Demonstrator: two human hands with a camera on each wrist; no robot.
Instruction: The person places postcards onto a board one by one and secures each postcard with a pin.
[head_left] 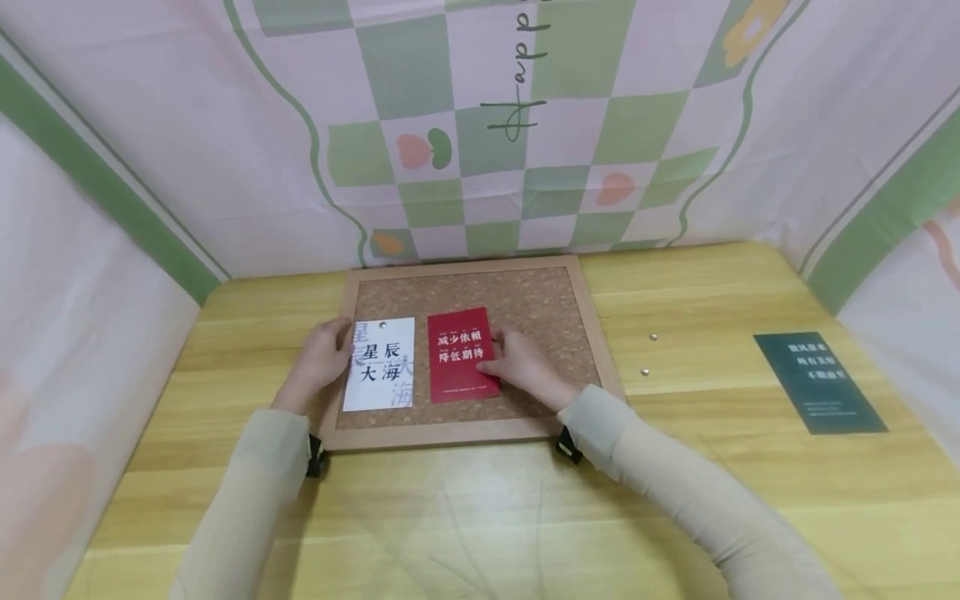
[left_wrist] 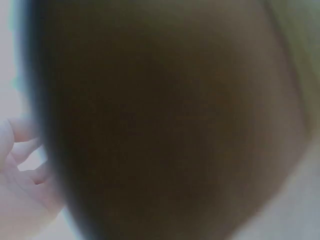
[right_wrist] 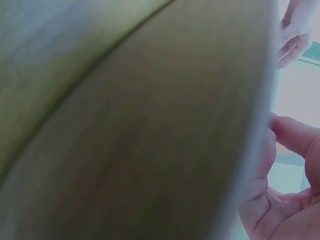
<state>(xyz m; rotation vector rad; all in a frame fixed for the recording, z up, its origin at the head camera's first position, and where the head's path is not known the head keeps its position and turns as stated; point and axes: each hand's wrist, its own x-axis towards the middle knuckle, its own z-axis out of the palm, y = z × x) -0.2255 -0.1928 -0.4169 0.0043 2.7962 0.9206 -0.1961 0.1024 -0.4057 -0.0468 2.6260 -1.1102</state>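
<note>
A framed corkboard (head_left: 536, 292) lies on the wooden table before me. My right hand (head_left: 525, 362) holds the right edge of a red card (head_left: 461, 379) with white lettering, its thumb over the card's face. The red card lies a little tilted on the cork. To its left is a white card (head_left: 378, 387) with dark lettering, a silver pushpin (head_left: 382, 325) at its top. My left hand (head_left: 318, 358) rests at the board's left frame, fingertips beside the white card. Sleeves block most of both wrist views; part of the left hand (left_wrist: 25, 185) and right hand (right_wrist: 290, 185) shows.
Two silver pushpins, an upper pushpin (head_left: 653, 337) and a lower pushpin (head_left: 644, 372), lie on the table (head_left: 697, 467) right of the board. Farther right lies a dark green card (head_left: 821, 387). A checked cloth (head_left: 495, 183) hangs behind the board.
</note>
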